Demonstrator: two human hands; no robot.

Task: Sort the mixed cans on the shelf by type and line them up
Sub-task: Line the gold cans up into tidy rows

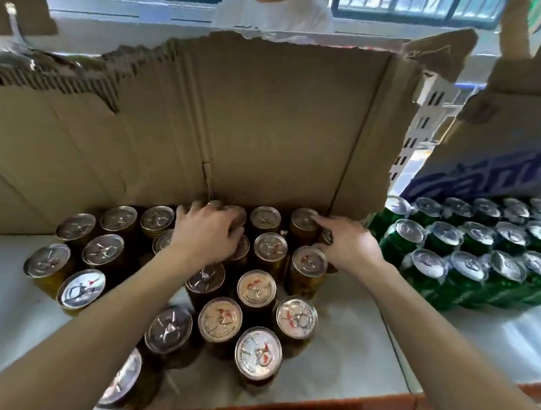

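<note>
Several gold and brown cans (257,289) with pull-tab lids stand on the white shelf (342,347), in front of a torn cardboard box wall (268,121). My left hand (208,232) grips a brown can (234,213) in the back row from above, fingers curled over its lid. My right hand (346,242) reaches toward the back right can (305,220), with the index finger touching its lid and the other fingers curled beside a can (327,236) half hidden under the hand. Several green cans (467,250) stand in tidy rows to the right.
A blue and white printed carton (496,163) leans behind the green cans. The shelf's orange front rail (312,409) runs along the bottom. A person in a white shirt (273,9) stands beyond the box. Bare shelf lies at front right.
</note>
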